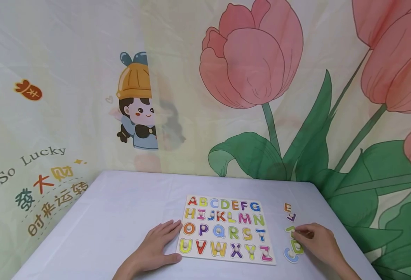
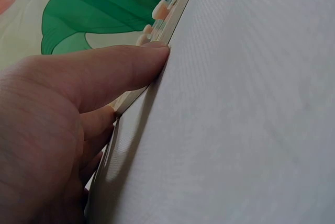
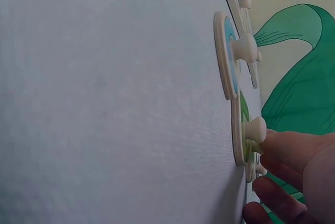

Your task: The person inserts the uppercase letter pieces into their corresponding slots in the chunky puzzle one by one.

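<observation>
The wooden alphabet puzzle board (image 1: 226,261) lies on the white table, with knobbed letters in several of its slots. My left hand (image 1: 158,247) rests at the board's left edge, fingers extended and thumb (image 2: 125,67) touching the edge. Right of the board, my right hand (image 1: 317,243) pinches a light green letter piece (image 1: 290,229) between thumb and fingertips; its shape is partly hidden. Just below it lie a green letter D piece (image 1: 298,247) and a light blue letter C piece (image 1: 290,255), which touch or overlap. Above are an orange letter E piece (image 1: 287,207) and a purple letter piece (image 1: 291,217).
A white cloth covers the table (image 1: 121,217). Behind it hangs a curtain (image 1: 181,77) printed with tulips and a cartoon figure. The loose letters form a rough column between the board and the table's right edge.
</observation>
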The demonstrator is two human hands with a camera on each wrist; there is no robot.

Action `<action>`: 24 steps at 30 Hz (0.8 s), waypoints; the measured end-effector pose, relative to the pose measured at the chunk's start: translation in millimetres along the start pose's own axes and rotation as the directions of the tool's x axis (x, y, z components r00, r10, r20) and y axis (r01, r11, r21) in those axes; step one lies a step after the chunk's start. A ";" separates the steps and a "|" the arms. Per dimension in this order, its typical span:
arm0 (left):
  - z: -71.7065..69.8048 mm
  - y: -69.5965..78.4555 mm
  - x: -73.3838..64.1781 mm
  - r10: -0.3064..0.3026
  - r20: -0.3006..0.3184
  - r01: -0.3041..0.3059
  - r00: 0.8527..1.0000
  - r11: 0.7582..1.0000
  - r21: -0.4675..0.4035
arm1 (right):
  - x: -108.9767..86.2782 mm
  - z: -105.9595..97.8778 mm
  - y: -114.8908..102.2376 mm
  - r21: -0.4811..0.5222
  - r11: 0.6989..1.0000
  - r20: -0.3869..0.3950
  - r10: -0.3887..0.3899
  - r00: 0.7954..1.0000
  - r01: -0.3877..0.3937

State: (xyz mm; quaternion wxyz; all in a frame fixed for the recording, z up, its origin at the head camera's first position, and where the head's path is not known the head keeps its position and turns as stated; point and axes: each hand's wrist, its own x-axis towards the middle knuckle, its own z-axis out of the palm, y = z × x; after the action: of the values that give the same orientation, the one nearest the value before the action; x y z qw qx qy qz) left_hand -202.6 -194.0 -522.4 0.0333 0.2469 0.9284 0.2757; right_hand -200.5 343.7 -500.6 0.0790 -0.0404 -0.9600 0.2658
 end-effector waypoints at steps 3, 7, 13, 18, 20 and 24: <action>-1.4 1.7 -0.8 0.001 0.004 -0.001 1.000 1.000 0.001 | 0.8 1.0 0.9 0.000 1.000 -0.010 -0.009 1.000 0.009; -2.2 2.8 -1.1 -0.002 0.009 0.002 1.000 1.000 0.002 | 2.1 2.0 2.2 -0.004 1.000 -0.014 -0.016 1.000 0.016; -1.6 2.5 -0.1 -0.004 0.013 0.004 1.000 1.000 0.005 | 4.9 0.6 0.9 -0.018 0.999 -0.017 -0.040 0.999 0.040; -1.1 2.0 0.1 -0.008 0.015 0.008 1.000 1.000 0.008 | 10.3 -1.5 -5.4 -0.025 0.995 -0.015 -0.093 0.996 0.093; -0.7 1.2 -0.2 -0.014 0.014 0.014 1.000 1.000 0.009 | 14.8 -1.3 -10.5 -0.012 0.990 -0.014 -0.141 0.990 0.141; 0.5 -0.7 -0.6 -0.019 0.011 0.019 1.000 1.000 0.007 | 26.5 1.4 -24.3 0.037 0.970 0.011 -0.241 0.971 0.240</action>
State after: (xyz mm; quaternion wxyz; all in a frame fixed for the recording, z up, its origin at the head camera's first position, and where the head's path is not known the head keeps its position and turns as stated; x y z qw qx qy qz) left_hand -202.3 -194.5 -523.2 0.0403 0.2395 0.9315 0.2708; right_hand -227.6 325.4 -485.8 0.1038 0.0796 -0.9536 0.2713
